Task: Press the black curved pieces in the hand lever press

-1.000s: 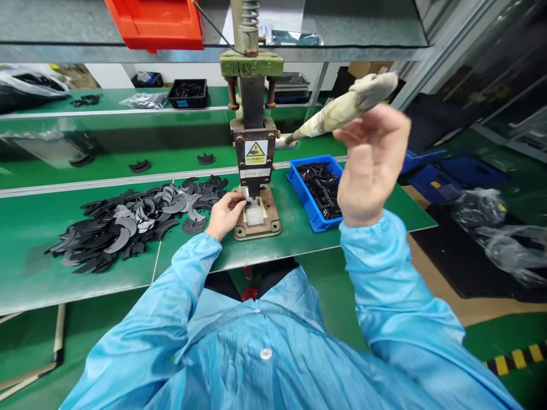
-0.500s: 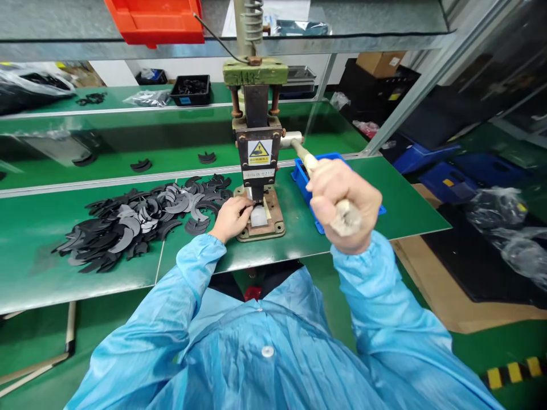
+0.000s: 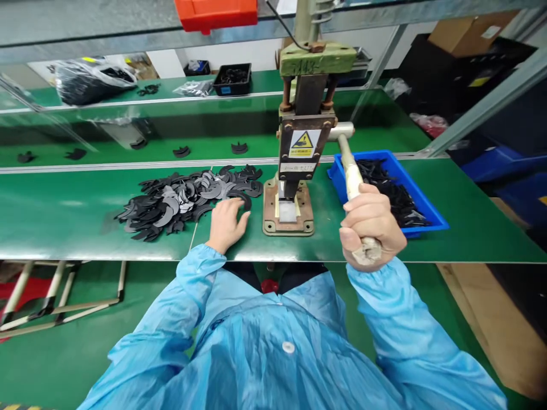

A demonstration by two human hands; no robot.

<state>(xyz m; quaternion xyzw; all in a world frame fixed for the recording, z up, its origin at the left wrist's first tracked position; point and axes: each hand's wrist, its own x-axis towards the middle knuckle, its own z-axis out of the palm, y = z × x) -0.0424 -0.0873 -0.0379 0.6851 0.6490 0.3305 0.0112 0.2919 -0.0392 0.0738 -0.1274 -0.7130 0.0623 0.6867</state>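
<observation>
1. Head view, right side. The lever handle [image 3: 354,182] of the hand press [image 3: 299,148] is gripped by the right hand [image 3: 370,225], fingers wrapped fully around its cloth-wound end. The handle is angled down toward the body, which suggests the ram is pressed onto the base plate [image 3: 287,210].

2. Head view, left side. The left hand [image 3: 226,223] is laid on the green bench [image 3: 85,210], just left of the base plate, fingers loosely spread and curved. Nothing is seen gripped; the fingertips rest on or beside a dark curved part [image 3: 241,197] at the near edge of the pile of black crescent parts [image 3: 188,196]. The hand is kept clear of the ram, judged a safe position.

3. Placement. The pile is set left of the press and the blue bin [image 3: 427,213] right of it, holding small dark pieces; feed and output appear to be kept on opposite sides.

4. Counts. One press, one lever, one blue bin, one pile (parts too many and too overlapped to count). On the conveyor strip [image 3: 128,142] behind, about five single black parts are seen. On the rear shelf: one black tray [image 3: 233,80], one dark plastic bag [image 3: 92,80]. Overhead: one red bin [image 3: 216,12].
</observation>
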